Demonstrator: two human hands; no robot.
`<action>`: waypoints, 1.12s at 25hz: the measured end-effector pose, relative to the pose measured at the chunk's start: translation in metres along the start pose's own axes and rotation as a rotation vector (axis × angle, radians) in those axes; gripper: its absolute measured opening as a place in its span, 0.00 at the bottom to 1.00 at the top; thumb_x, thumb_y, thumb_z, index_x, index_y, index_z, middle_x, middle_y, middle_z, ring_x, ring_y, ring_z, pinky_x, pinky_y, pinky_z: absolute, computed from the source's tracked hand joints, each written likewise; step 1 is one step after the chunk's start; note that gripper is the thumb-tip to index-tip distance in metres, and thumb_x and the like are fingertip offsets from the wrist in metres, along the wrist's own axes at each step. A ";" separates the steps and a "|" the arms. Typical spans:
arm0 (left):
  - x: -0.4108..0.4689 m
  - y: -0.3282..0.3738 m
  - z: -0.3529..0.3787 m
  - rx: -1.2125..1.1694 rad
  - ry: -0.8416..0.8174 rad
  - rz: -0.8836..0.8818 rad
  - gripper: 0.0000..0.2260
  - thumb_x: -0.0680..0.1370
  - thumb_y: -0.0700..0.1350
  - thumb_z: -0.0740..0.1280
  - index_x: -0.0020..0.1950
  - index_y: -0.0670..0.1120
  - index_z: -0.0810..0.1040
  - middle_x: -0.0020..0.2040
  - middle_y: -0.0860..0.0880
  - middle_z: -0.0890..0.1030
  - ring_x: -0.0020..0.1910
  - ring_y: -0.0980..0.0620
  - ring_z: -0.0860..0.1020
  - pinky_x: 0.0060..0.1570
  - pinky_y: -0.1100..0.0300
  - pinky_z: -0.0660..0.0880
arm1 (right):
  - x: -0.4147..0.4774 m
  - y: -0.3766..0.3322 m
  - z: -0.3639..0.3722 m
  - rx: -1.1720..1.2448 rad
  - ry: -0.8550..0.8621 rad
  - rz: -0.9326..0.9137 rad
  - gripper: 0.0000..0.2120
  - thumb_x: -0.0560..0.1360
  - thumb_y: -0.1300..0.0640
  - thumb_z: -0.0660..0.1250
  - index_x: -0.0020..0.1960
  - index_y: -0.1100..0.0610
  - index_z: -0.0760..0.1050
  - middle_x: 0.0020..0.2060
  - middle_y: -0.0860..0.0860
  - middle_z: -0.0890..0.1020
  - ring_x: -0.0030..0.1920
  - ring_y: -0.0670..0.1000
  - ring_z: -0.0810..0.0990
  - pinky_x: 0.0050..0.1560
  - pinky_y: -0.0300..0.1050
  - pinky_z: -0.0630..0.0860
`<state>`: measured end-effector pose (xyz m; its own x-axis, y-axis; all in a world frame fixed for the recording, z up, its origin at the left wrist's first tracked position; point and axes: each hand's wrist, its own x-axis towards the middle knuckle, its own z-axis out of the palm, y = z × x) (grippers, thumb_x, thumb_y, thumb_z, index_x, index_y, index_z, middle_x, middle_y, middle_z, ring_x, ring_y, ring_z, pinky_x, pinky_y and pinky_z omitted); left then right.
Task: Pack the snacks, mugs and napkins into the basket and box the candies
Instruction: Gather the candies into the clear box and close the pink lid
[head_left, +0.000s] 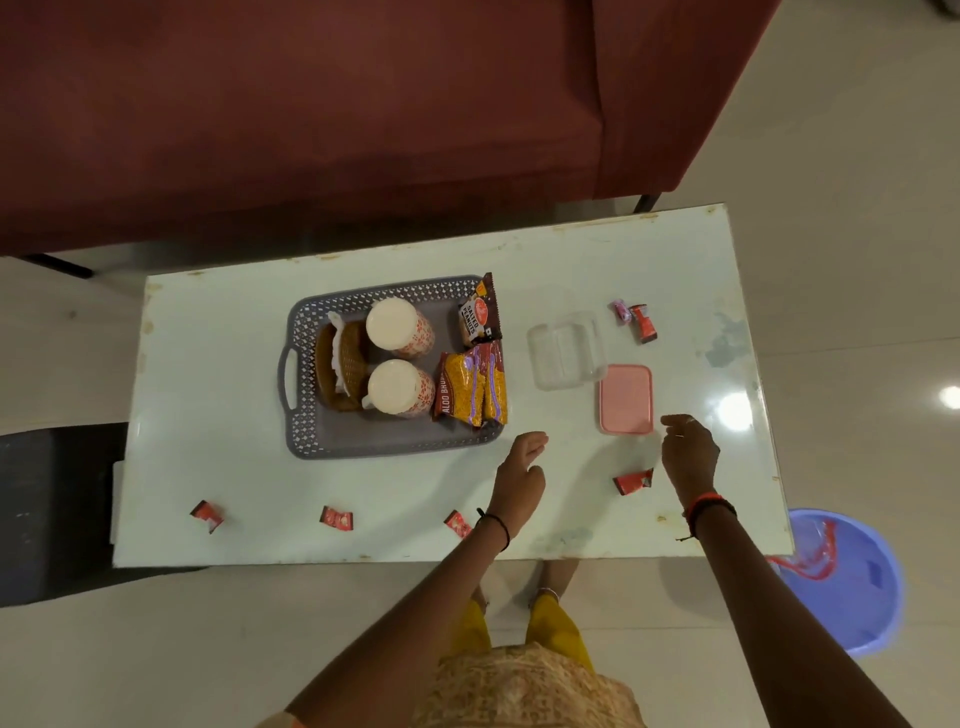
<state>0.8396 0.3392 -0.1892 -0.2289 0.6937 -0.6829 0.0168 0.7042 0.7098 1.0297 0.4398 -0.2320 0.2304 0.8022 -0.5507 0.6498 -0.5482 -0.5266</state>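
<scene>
A grey perforated basket (306, 441) sits on the table and holds two upturned white mugs (397, 326), brown napkins (340, 364) and snack packets (475, 387). To its right stand a clear empty box (565, 349) and its pink lid (626, 399). Several red candies lie scattered: one (634, 480) between my hands, three along the near edge (336, 517), and a red candy (644, 321) beside a pink one (620, 310) at the far right. My left hand (522, 467) hovers by the basket's near right corner, holding nothing. My right hand (688, 452) hovers just right of the lid, fingers loosely curled, nothing visible in it.
A white glass-topped table (675, 249) carries everything. A dark red sofa (311, 104) lies beyond its far edge. A blue plastic tub (852, 577) stands on the floor at the right, a dark stool (52, 509) at the left.
</scene>
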 end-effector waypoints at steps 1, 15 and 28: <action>-0.006 -0.007 -0.003 0.028 -0.003 0.031 0.25 0.70 0.26 0.50 0.63 0.43 0.70 0.66 0.46 0.74 0.66 0.54 0.70 0.63 0.67 0.68 | -0.007 0.008 -0.001 -0.035 -0.013 -0.044 0.19 0.69 0.75 0.54 0.53 0.64 0.77 0.53 0.62 0.80 0.56 0.61 0.78 0.52 0.43 0.70; -0.036 -0.096 -0.052 0.328 0.530 -0.301 0.15 0.73 0.41 0.68 0.56 0.37 0.70 0.58 0.37 0.71 0.54 0.36 0.75 0.52 0.46 0.74 | -0.041 0.054 0.016 -0.599 -0.292 -0.464 0.15 0.72 0.71 0.61 0.58 0.64 0.73 0.49 0.61 0.73 0.47 0.63 0.77 0.43 0.52 0.77; -0.018 -0.124 -0.064 0.243 0.389 -0.335 0.11 0.72 0.42 0.70 0.50 0.37 0.75 0.50 0.36 0.81 0.50 0.38 0.79 0.50 0.45 0.78 | -0.039 -0.002 -0.018 -0.067 -0.103 -0.319 0.08 0.75 0.56 0.65 0.45 0.61 0.78 0.35 0.55 0.82 0.33 0.48 0.80 0.39 0.33 0.74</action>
<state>0.7791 0.2297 -0.2536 -0.6014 0.3523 -0.7170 0.0942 0.9225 0.3743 1.0326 0.4139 -0.1980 -0.0647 0.9009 -0.4292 0.7240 -0.2536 -0.6414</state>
